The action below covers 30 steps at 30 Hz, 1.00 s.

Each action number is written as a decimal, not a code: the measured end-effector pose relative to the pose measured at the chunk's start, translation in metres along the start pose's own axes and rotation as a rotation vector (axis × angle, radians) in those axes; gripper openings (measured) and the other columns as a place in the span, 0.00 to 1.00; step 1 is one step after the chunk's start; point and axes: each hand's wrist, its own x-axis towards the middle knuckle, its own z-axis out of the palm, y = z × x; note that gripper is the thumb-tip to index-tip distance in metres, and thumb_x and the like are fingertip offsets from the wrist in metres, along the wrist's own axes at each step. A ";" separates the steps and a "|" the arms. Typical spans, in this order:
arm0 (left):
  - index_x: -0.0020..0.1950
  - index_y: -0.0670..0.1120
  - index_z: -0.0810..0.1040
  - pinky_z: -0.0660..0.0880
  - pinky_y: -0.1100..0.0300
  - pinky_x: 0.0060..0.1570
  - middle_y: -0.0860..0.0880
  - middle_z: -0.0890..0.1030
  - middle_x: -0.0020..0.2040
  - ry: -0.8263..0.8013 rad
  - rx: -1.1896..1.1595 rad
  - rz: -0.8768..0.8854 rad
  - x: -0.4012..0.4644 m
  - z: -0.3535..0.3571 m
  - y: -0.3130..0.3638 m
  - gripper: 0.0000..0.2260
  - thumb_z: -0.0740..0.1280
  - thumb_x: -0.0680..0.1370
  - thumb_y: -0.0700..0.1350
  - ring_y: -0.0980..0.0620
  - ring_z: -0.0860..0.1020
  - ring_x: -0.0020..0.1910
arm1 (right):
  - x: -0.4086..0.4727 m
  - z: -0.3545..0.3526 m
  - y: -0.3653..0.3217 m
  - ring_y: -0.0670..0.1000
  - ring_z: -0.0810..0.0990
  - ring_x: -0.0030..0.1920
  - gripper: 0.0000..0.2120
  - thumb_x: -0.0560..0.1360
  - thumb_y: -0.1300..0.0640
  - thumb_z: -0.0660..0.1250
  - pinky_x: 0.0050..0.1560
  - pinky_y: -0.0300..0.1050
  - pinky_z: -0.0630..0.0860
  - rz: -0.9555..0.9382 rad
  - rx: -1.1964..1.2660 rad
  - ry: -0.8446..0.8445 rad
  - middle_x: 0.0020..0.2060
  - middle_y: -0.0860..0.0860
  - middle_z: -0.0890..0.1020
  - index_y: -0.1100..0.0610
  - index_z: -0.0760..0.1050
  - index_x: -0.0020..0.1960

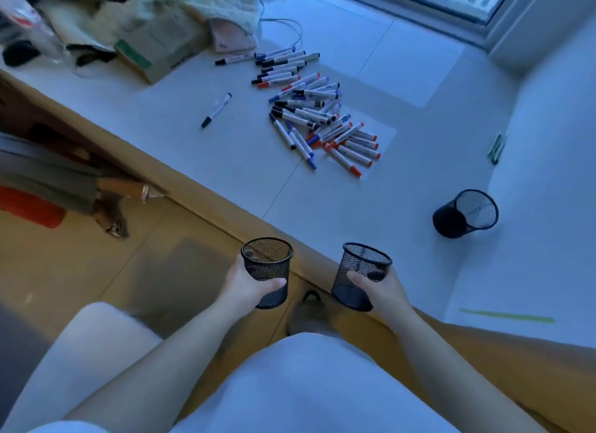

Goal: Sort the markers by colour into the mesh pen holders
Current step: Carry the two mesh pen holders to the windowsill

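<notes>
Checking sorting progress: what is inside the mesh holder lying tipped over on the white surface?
The tipped holder shows only bare mesh through its open mouth; no markers inside. The marker pile lies apart from it. Its dark closed end cannot be seen into.

3 black mesh holders [465, 213]; white markers [317, 116] capped red, blue, black.

Bare forearms, short white sleeves [96, 329], a white garment [309, 384].
</notes>
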 end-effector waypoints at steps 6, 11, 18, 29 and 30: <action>0.66 0.47 0.65 0.71 0.54 0.58 0.48 0.73 0.62 -0.101 0.122 0.138 0.072 0.007 0.087 0.37 0.79 0.63 0.51 0.47 0.72 0.60 | 0.052 -0.025 -0.056 0.50 0.76 0.49 0.31 0.61 0.47 0.77 0.45 0.43 0.72 -0.025 -0.008 0.075 0.49 0.47 0.75 0.50 0.65 0.58; 0.66 0.49 0.65 0.70 0.57 0.56 0.50 0.74 0.61 -0.219 0.154 0.191 0.122 0.025 0.146 0.37 0.79 0.62 0.53 0.50 0.72 0.59 | 0.073 -0.037 -0.073 0.45 0.74 0.47 0.28 0.61 0.51 0.79 0.43 0.41 0.71 -0.035 0.055 0.158 0.46 0.41 0.73 0.47 0.65 0.51; 0.58 0.55 0.67 0.70 0.59 0.51 0.54 0.76 0.55 -0.424 0.258 0.302 0.174 0.077 0.204 0.34 0.80 0.58 0.51 0.52 0.74 0.55 | 0.094 -0.047 -0.078 0.50 0.75 0.51 0.33 0.60 0.54 0.80 0.49 0.44 0.71 0.014 0.262 0.431 0.50 0.46 0.75 0.48 0.63 0.56; 0.63 0.57 0.66 0.70 0.61 0.55 0.62 0.73 0.57 -0.511 0.325 0.508 0.233 0.183 0.268 0.40 0.78 0.54 0.54 0.59 0.73 0.57 | 0.128 -0.046 -0.069 0.42 0.76 0.52 0.38 0.56 0.53 0.80 0.52 0.37 0.70 -0.053 0.351 0.633 0.49 0.35 0.76 0.33 0.62 0.56; 0.63 0.57 0.66 0.69 0.62 0.54 0.62 0.73 0.55 -0.510 0.335 0.521 0.236 0.190 0.269 0.40 0.78 0.54 0.54 0.59 0.73 0.56 | 0.131 -0.046 -0.068 0.39 0.76 0.50 0.38 0.55 0.52 0.80 0.49 0.34 0.70 -0.043 0.350 0.638 0.48 0.33 0.76 0.31 0.62 0.54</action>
